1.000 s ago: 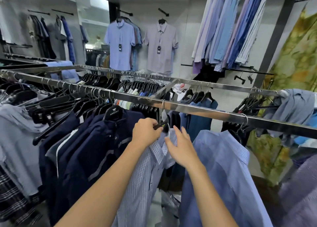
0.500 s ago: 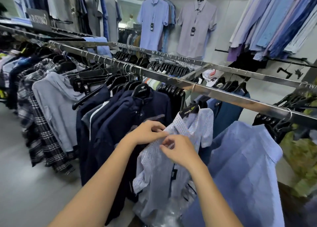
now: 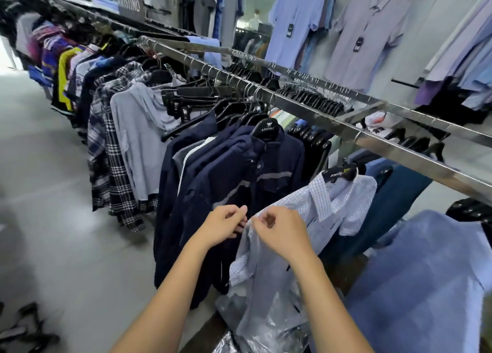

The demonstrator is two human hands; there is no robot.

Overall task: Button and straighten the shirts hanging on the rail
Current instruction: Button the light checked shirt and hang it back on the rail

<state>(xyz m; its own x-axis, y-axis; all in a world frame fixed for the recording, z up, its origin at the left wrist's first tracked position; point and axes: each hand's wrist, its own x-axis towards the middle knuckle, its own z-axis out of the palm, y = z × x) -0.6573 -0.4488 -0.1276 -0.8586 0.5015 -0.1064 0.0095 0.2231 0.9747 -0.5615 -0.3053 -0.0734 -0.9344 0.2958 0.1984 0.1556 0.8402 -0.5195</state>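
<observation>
A light blue checked shirt [image 3: 332, 209] hangs on a black hanger from the steel rail [image 3: 319, 118]. Its front hangs slanted toward me. My left hand [image 3: 222, 223] pinches the left edge of the shirt's front at chest height. My right hand [image 3: 279, 230] pinches the facing edge just beside it. Both sets of fingertips meet at the placket. The button itself is hidden by my fingers. Clear plastic wrap [image 3: 266, 318] hangs around the shirt's lower part.
Navy jackets [image 3: 226, 182] hang close on the left, then a grey shirt [image 3: 141, 137] and plaid shirts [image 3: 109, 150]. A plain blue shirt [image 3: 420, 286] hangs on the right. Several bare black hangers [image 3: 234, 105] crowd the rail. Grey floor [image 3: 53, 219] lies left.
My hands dropped from the hanger at the collar to the shirt's front at chest height. My view swung left and down along the rail.
</observation>
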